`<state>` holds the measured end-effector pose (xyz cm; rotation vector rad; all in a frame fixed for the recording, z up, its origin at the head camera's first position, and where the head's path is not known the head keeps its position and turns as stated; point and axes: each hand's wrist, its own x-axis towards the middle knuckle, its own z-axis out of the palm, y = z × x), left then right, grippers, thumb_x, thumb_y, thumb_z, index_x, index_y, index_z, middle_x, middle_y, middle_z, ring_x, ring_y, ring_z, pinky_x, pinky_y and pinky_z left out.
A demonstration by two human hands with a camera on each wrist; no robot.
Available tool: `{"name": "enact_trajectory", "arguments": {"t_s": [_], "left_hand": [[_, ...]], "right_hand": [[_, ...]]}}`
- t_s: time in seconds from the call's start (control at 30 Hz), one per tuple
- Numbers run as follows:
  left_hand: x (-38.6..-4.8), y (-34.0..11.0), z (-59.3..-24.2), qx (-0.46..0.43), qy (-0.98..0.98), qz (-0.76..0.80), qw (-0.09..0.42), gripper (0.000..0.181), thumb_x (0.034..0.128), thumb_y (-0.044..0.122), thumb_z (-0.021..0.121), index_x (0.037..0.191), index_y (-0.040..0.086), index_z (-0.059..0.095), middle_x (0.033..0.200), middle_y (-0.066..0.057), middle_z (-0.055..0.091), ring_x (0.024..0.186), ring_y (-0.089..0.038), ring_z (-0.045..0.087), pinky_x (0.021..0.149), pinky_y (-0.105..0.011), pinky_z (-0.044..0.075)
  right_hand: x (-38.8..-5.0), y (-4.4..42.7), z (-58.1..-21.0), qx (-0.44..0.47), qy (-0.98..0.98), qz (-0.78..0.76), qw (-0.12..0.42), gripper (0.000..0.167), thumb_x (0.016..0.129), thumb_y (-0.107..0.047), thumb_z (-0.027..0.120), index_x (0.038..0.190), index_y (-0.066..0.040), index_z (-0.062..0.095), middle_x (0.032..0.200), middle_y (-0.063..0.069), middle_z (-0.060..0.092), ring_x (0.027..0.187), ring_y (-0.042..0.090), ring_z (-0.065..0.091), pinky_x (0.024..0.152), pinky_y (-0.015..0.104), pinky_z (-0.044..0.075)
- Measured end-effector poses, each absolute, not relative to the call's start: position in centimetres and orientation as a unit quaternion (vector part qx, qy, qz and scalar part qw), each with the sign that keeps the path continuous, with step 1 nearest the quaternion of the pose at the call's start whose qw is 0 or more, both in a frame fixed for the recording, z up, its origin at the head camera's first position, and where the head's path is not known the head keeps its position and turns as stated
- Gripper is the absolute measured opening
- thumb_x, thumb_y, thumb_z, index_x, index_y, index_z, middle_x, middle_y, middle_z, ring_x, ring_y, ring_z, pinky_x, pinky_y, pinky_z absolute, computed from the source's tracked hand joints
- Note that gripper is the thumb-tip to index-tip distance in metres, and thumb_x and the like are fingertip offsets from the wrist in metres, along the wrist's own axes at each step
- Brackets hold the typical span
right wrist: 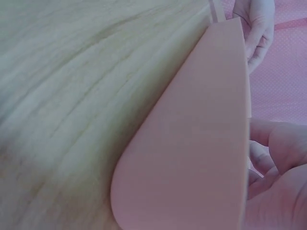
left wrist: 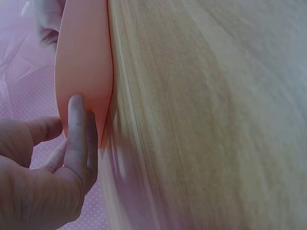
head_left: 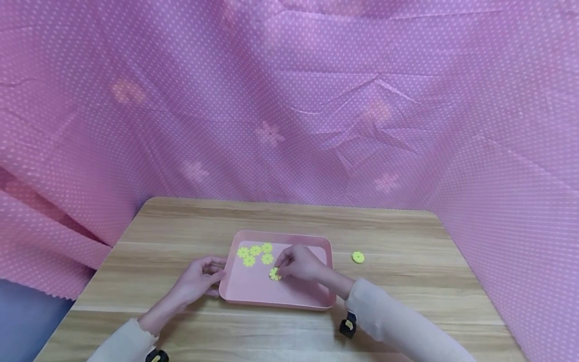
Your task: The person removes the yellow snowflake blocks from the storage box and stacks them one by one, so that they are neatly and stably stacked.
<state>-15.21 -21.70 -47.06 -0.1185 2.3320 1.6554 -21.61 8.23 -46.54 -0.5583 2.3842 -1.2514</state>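
Observation:
Inside the pink tray [head_left: 298, 297], my right hand [head_left: 302, 262] pinches a yellow flower-shaped piece [head_left: 274, 274] close to the tray floor. Several similar yellow flower pieces [head_left: 255, 250] lie flat in the tray's far left part. My left hand [head_left: 197, 279] is at the tray's left side. In the left wrist view, fairly straight fingers of the left hand [left wrist: 53, 177] touch the outer wall of the tray [left wrist: 85, 52], with the thumb by its rim. The right wrist view shows the right hand [right wrist: 283, 163] partly hidden behind the tray wall [right wrist: 192, 129].
One more yellow flower piece [head_left: 358, 257] lies on the wooden table [head_left: 407, 301], right of the tray. A pink dotted cloth [head_left: 289, 100] hangs behind the table and along both its sides.

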Motion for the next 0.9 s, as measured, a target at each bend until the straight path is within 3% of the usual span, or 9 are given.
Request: {"name": "enact_trajectory", "arguments": {"t_s": [0.37, 0.63, 0.9], "left_hand": [[-15.2, -21.5, -47.1, -0.046, 0.805, 0.575, 0.138, 0.04, 0.1024, 0.004, 0.064, 0.141, -0.005, 0.057, 0.117, -0.025, 0.069, 0.083, -0.021, 0.073, 0.068, -0.034, 0.069], [-15.1, -21.5, -47.1, -0.038, 0.804, 0.578, 0.133, 0.041, 0.1026, 0.003, 0.063, 0.141, -0.008, 0.055, 0.118, -0.027, 0.068, 0.087, -0.021, 0.073, 0.068, -0.035, 0.069], [-14.7, -21.6, -47.0, -0.037, 0.803, 0.58, 0.133, 0.041, 0.1022, 0.002, 0.063, 0.141, -0.008, 0.056, 0.115, -0.027, 0.069, 0.085, -0.021, 0.072, 0.067, -0.035, 0.069]], "right_hand": [[-21.8, 10.6, -45.6, -0.196, 0.854, -0.456, 0.159, 0.011, 0.085, -0.001, 0.083, 0.095, 0.002, 0.078, 0.088, 0.016, 0.08, 0.069, 0.003, 0.063, 0.06, 0.013, 0.054], [-21.3, 12.5, -44.5, -0.175, 0.853, -0.47, 0.145, 0.013, 0.086, -0.003, 0.083, 0.097, 0.001, 0.079, 0.086, 0.016, 0.08, 0.07, 0.017, 0.069, 0.06, 0.015, 0.053], [-20.8, 14.8, -43.5, -0.132, 0.849, -0.493, 0.134, 0.015, 0.088, -0.008, 0.082, 0.099, 0.001, 0.078, 0.089, 0.012, 0.077, 0.074, 0.008, 0.06, 0.062, 0.015, 0.05]]}}
